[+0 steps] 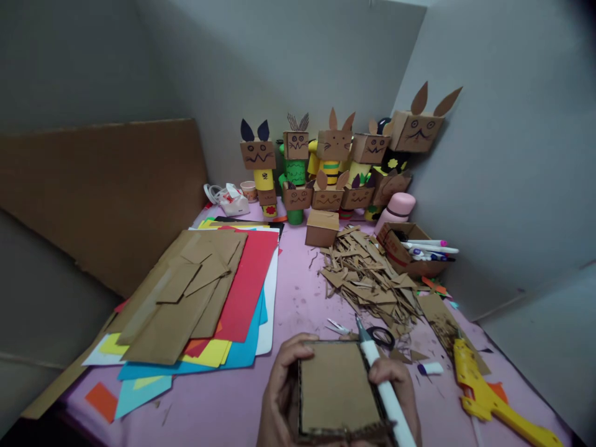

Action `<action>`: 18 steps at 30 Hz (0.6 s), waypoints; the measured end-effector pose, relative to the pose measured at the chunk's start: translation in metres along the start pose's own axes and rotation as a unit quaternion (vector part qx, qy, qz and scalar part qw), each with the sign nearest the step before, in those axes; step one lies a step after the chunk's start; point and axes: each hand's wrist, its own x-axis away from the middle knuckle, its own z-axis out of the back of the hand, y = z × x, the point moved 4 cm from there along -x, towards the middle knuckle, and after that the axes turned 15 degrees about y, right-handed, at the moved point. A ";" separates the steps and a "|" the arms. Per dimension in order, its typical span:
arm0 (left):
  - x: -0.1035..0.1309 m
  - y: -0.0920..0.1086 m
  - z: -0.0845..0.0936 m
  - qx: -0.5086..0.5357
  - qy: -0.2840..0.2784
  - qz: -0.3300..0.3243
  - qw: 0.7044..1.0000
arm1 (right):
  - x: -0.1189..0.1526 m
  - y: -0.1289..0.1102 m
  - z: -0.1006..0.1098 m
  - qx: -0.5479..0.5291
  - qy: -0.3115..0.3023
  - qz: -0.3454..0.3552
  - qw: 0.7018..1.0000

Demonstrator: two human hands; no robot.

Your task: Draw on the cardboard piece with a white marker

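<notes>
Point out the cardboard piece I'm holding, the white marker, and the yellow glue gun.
cardboard piece (338, 388), head view, middle of its flat face
white marker (388, 397), head view, barrel
yellow glue gun (484, 397), head view, body

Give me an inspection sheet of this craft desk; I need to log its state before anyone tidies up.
Surface: pink table, largely covered.
Job's things: cardboard piece held flat between both hands; white marker alongside it.
Clutter: coloured paper stack with cardboard sheets on top; cardboard scraps; scissors; yellow glue gun; box of pens; cardboard figures along the wall.
Grippers: left hand grips the piece's left edge; right hand holds its right edge and the marker.
Cables: nothing seen.
Surroundings: grey walls; large cardboard board leaning at left.
</notes>
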 end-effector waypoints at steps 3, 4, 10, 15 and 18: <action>-0.001 -0.004 -0.006 0.007 -0.006 0.063 0.998 | 0.016 -0.020 -0.030 -0.093 -0.007 -0.099 0.991; -0.001 -0.006 -0.007 0.012 -0.017 0.084 0.996 | 0.020 -0.026 -0.037 -0.117 -0.008 -0.141 0.983; -0.004 -0.012 -0.007 0.018 -0.051 0.111 0.992 | 0.019 -0.038 -0.052 -0.160 0.000 -0.212 0.964; -0.007 -0.018 -0.005 0.020 -0.035 0.104 0.994 | 0.016 -0.029 -0.051 -0.147 -0.003 -0.191 0.971; -0.010 -0.021 -0.005 0.030 -0.043 0.103 0.993 | 0.015 -0.023 -0.051 -0.160 -0.028 -0.201 0.966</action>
